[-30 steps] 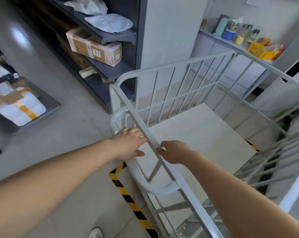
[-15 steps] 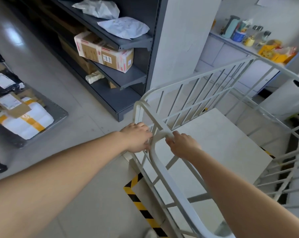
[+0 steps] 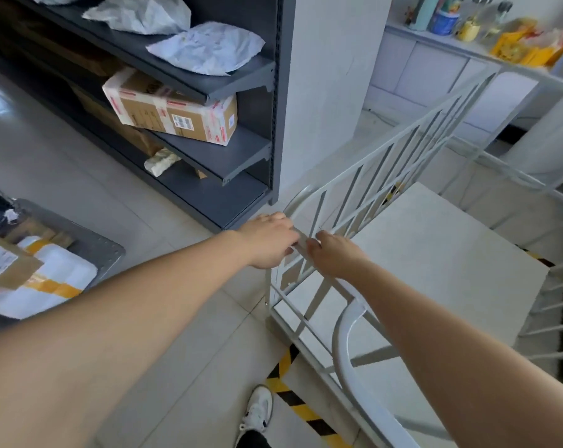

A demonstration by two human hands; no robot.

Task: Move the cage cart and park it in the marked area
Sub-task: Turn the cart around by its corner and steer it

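Observation:
The white cage cart [image 3: 386, 176] with barred sides and a pale flat deck fills the right half of the view. My left hand [image 3: 270, 239] grips the top rail at the cart's near corner. My right hand [image 3: 333, 253] grips the same rail just to the right, fingers curled over it. Yellow and black striped tape [image 3: 293, 399] marks the floor under the cart's near edge. A curved white handle bar [image 3: 348, 350] sits below my right forearm.
A dark grey shelf unit [image 3: 228, 163] with cardboard boxes and mail bags stands close to the cart's left corner. A white pillar [image 3: 331, 85] rises behind it. A flat trolley [image 3: 102, 250] of parcels is at the left. My shoe [image 3: 257, 412] is by the tape.
The cart has swung and rolled to the right and away, nearer the pillar. Both hands have stayed together on the top rail while the view turned right.

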